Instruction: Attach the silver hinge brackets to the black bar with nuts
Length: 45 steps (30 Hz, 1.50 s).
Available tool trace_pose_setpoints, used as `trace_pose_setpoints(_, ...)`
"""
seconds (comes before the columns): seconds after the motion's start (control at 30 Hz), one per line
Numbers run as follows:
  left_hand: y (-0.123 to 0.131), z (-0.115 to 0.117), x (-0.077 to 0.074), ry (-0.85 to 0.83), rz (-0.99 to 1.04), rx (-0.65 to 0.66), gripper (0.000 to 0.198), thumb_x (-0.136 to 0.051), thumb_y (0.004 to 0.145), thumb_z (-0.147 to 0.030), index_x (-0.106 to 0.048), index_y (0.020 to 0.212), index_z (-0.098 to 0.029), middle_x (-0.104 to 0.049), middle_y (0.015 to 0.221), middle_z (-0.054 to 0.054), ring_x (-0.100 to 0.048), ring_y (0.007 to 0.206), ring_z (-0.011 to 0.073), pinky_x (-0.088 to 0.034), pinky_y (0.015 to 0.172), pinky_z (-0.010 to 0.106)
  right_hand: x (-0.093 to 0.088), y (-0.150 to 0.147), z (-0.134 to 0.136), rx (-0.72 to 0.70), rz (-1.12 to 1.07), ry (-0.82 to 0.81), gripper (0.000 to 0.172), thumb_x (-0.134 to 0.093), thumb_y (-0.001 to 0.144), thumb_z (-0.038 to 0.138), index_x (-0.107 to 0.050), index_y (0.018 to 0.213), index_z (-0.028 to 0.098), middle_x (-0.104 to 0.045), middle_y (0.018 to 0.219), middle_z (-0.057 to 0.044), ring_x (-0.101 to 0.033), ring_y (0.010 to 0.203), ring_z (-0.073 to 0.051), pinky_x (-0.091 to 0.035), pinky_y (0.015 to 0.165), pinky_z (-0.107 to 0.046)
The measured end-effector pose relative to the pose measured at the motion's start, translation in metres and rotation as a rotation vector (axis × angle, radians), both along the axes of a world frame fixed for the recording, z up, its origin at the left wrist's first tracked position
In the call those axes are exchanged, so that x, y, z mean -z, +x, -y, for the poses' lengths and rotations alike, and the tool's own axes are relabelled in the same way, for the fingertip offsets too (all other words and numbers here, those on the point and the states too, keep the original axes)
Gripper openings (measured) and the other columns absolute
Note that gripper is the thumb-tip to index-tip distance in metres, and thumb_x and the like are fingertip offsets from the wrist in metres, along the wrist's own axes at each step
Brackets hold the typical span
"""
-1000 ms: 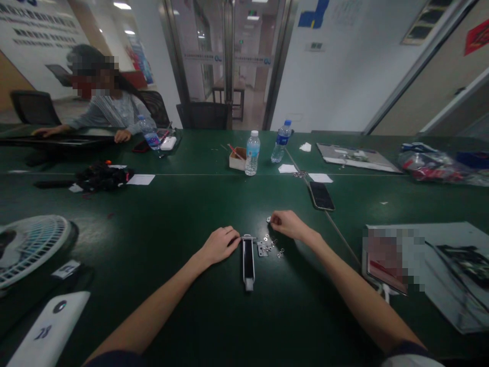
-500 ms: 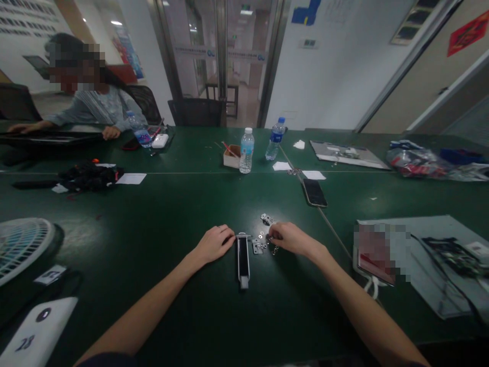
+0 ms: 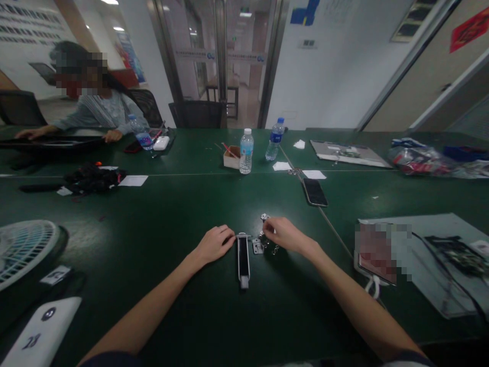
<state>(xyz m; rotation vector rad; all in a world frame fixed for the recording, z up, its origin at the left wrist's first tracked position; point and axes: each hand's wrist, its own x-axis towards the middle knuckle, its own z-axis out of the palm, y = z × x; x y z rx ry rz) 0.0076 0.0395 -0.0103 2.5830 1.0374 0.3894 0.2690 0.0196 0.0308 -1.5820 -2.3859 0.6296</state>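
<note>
On the table lies a narrow silver frame (image 3: 243,260) with a dark centre, a short crosspiece on its far end and a light block at its near end. My left hand (image 3: 216,244) rests just left of it, fingers closed at the left tip of the crosspiece. To the right, my right hand (image 3: 284,235) hovers low over small metal parts, its thumb and fingers pinched together; whatever is between them is hidden. A square metal plate with holes (image 3: 258,246) lies between frame and hand. Small nuts or washers (image 3: 275,250) lie under the hand, and a metal bracket (image 3: 264,217) sits beyond its fingertips.
A water bottle (image 3: 246,152) and a small box (image 3: 231,157) stand farther back, with another bottle (image 3: 275,139) behind. A phone (image 3: 315,192) lies to the right. At left are a white fan (image 3: 28,250) and a white power bank (image 3: 42,329). Across the table sits another person (image 3: 103,112).
My right hand has shifted slightly left and away from me, over the small parts between plate and bracket. My left hand and the silver frame stay in place.
</note>
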Motion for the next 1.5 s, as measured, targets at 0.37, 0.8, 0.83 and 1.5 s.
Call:
trace_pose_setpoints(0.37, -0.001, 0.000, 0.002, -0.003, 0.011, -0.001, 0.022, -0.043, 0.095, -0.026, -0.062, 0.098, -0.016, -0.061, 0.094, 0.005, -0.058, 0.080, 0.0179, -0.047, 0.072, 0.030, 0.013, -0.023, 0.003, 0.008, -0.170, 0.032, 0.014, -0.052, 0.083, 0.010, -0.064, 0.089, 0.014, -0.065, 0.076, -0.003, -0.058, 0.066, -0.011, -0.042, 0.063, -0.022)
trace_pose_setpoints(0.8, -0.002, -0.003, 0.005, -0.008, 0.004, -0.001, 0.025, -0.039, 0.097, -0.031, -0.061, 0.099, -0.017, -0.060, 0.095, 0.004, -0.058, 0.080, 0.0175, -0.047, 0.071, 0.030, -0.003, -0.032, -0.004, -0.111, -0.181, -0.023, 0.017, -0.053, 0.081, 0.010, -0.068, 0.089, 0.013, -0.065, 0.074, -0.002, -0.057, 0.063, -0.010, -0.040, 0.059, -0.019)
trace_pose_setpoints(0.83, -0.002, -0.003, 0.005, -0.006, 0.002, -0.003, 0.025, -0.039, 0.096, -0.031, -0.061, 0.098, -0.017, -0.060, 0.095, 0.004, -0.058, 0.080, 0.0177, -0.047, 0.071, 0.030, -0.004, -0.033, -0.004, -0.110, -0.166, -0.022, 0.017, -0.054, 0.080, 0.010, -0.068, 0.089, 0.013, -0.066, 0.074, -0.002, -0.057, 0.064, -0.010, -0.040, 0.060, -0.019)
trace_pose_setpoints(1.5, 0.003, -0.003, -0.006, -0.003, -0.014, 0.008, 0.026, -0.038, 0.094, -0.028, -0.061, 0.095, -0.016, -0.061, 0.092, 0.006, -0.058, 0.077, 0.0183, -0.048, 0.069, 0.030, -0.001, -0.023, -0.008, -0.146, -0.179, -0.121, 0.012, -0.054, 0.087, 0.012, -0.064, 0.093, 0.013, -0.063, 0.077, -0.002, -0.056, 0.067, -0.011, -0.039, 0.062, -0.021)
